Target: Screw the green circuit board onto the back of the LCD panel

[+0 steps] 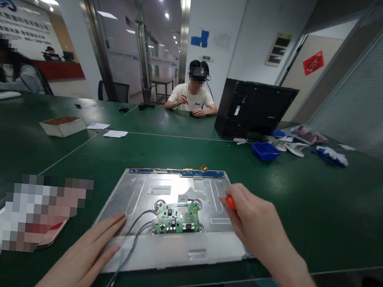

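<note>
An LCD panel [178, 249] lies on the table before me with its metal back facing up. On it sits a green circuit board [178, 218], and grey cables [130, 250] run from its left side to the near edge. A blue circuit strip [165, 172] lines the far edge. My left hand [95, 242] rests flat on the panel's near left corner, fingers stretched out. Over the right side, my right hand [251, 211] is closed around what looks like an orange-handled screwdriver [231, 203]; its tip is hidden.
A phone [54, 236] lies at the left. Farther back are an open box [63, 126], papers [115, 133], a black monitor [258, 109], a blue tray [266, 151] and gloves [330, 155]. A person [192, 92] sits across the table; another [19, 75] is at far left.
</note>
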A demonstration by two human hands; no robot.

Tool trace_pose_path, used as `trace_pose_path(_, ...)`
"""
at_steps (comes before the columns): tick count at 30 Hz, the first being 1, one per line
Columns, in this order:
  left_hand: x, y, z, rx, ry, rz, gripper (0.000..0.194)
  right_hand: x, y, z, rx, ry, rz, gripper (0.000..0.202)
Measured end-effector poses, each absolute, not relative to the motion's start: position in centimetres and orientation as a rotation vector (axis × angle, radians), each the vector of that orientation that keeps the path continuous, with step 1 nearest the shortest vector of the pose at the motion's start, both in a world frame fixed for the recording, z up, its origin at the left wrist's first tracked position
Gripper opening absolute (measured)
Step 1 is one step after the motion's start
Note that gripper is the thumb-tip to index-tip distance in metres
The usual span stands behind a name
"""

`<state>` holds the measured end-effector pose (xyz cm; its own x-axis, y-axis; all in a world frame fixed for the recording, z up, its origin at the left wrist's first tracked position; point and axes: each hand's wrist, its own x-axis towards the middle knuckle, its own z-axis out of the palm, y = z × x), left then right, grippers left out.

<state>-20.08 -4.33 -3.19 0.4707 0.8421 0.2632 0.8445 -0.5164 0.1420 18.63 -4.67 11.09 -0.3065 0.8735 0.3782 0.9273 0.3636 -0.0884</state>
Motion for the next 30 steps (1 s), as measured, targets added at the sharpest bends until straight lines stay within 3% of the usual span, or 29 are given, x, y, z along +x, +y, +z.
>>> trace_pose_path(10,-19.1,-4.3,-3.8,-2.731,-1.4,-0.422,0.073,17.4,-3.6,4.1,-1.96,-2.105,0.22,0.027)
trace_pose_path(23,-11.6,-2.6,-1.2,-3.042,-1.24,-0.286,0.072,19.7,-1.1,1.0,-2.167,-1.893,-0.014,0.038)
trace_pose_path(30,-7.9,-2.6,-1.0,-3.042,-1.231,-0.311,0.073,23.8,-0.9,-0.2,-2.14,-1.946,-0.053,0.031)
